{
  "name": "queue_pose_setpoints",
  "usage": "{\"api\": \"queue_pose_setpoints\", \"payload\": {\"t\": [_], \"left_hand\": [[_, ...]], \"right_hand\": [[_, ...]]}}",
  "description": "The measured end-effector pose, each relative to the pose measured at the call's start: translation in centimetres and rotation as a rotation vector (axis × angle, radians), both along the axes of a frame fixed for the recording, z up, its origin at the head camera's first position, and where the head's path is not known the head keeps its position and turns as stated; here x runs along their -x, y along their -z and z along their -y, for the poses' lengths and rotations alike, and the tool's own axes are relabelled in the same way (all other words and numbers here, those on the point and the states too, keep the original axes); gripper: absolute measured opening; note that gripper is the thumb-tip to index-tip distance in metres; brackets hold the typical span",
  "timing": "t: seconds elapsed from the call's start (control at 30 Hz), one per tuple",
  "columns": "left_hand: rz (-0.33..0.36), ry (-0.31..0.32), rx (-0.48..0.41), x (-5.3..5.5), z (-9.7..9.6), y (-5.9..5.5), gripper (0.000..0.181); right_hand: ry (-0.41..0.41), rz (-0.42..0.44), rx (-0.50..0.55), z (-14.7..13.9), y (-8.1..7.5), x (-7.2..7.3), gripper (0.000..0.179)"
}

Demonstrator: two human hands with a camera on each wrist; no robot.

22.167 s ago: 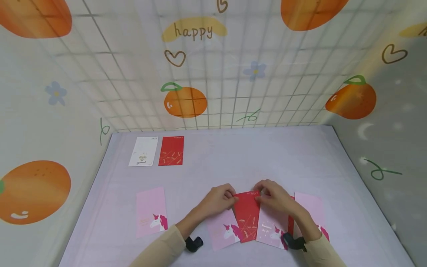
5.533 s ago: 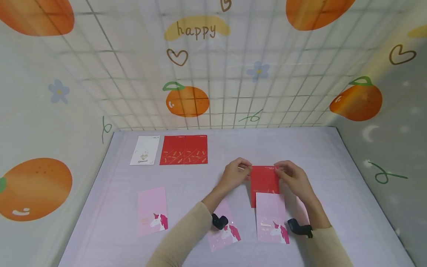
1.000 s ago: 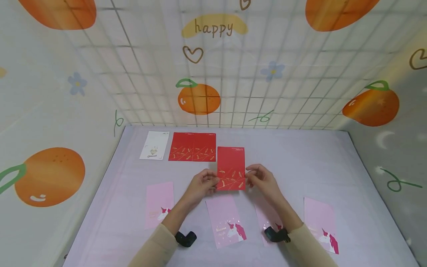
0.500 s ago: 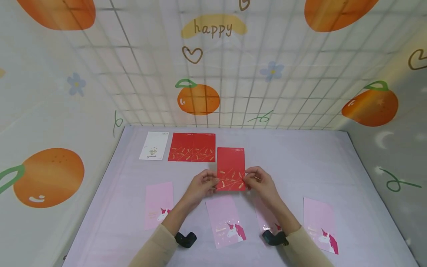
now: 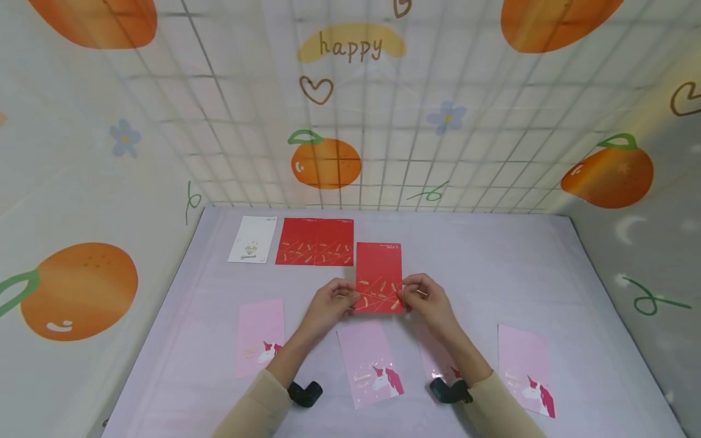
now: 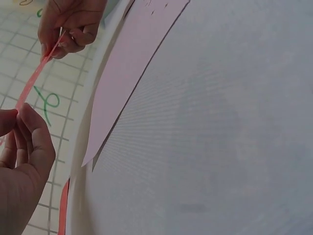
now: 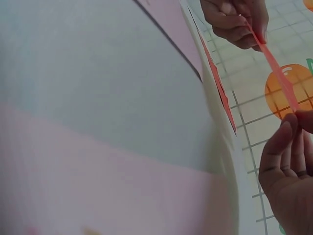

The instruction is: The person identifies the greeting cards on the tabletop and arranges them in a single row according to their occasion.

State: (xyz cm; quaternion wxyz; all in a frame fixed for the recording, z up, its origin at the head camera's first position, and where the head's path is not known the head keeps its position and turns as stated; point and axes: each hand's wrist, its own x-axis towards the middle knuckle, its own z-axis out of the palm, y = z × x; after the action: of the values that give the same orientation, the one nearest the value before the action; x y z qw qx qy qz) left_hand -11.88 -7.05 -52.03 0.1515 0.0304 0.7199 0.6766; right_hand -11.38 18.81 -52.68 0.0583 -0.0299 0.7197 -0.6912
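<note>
1. From here, I see the left hand point(image 5: 328, 302) pinching one side edge of a gold-printed red rectangular paper card point(image 5: 379, 266) between thumb and curled fingers; the right hand point(image 5: 431, 301) pinches the opposite edge likewise.
2. The card is raised above the pale lilac table point(image 5: 471, 255), near two flat matching red cards point(image 5: 334, 243).
3. Light, level pinches should serve best; squeezing inward could bow it.

Left hand point(image 5: 330, 300), one: thumb and fingers pinched. Right hand point(image 5: 430, 299), one: likewise pinched, facing it. On my feed I see both raised over the table point(image 5: 487, 261), about midway between its side edges. Forearms point(image 5: 256, 406), two: beige-sleeved, slanting inward toward its far edge.
</note>
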Motion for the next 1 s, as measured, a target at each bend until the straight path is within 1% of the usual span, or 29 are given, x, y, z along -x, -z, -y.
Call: {"api": "queue_pose_setpoints", "payload": {"t": [0.03, 0.07, 0.3, 0.5, 0.63, 0.73, 0.87, 1.0], "left_hand": [[-0.011, -0.004, 0.012, 0.0, 0.0, 0.0, 0.031], [-0.025, -0.005, 0.018, 0.1, 0.0, 0.4, 0.032], [-0.098, -0.032, 0.047, 0.4, -0.2, 0.2, 0.031], [-0.155, -0.046, 0.081, 0.9, -0.4, -0.1, 0.032], [-0.183, -0.050, 0.094, 1.5, -0.5, 0.0, 0.031], [-0.183, -0.057, 0.095, 2.1, -0.5, 0.0, 0.030], [-0.190, -0.075, 0.119, 2.8, -0.5, -0.1, 0.029], [-0.203, -0.085, 0.142, 3.8, -0.5, -0.1, 0.027]], "right_hand": [[0.001, -0.004, 0.001, 0.0, 0.0, 0.0, 0.028], [0.003, -0.008, 0.000, 0.0, 0.0, 0.0, 0.029], [0.021, -0.028, 0.016, 0.1, -0.1, 0.3, 0.030], [0.039, -0.036, -0.053, 0.1, -0.2, 0.6, 0.031], [0.048, -0.036, -0.081, 0.2, -0.4, 1.0, 0.031], [0.048, -0.055, -0.102, 0.2, -0.5, 1.4, 0.031], [0.045, -0.073, -0.114, 0.3, -0.5, 2.0, 0.031], [0.061, -0.055, -0.132, 0.5, -0.6, 2.8, 0.032]]}}
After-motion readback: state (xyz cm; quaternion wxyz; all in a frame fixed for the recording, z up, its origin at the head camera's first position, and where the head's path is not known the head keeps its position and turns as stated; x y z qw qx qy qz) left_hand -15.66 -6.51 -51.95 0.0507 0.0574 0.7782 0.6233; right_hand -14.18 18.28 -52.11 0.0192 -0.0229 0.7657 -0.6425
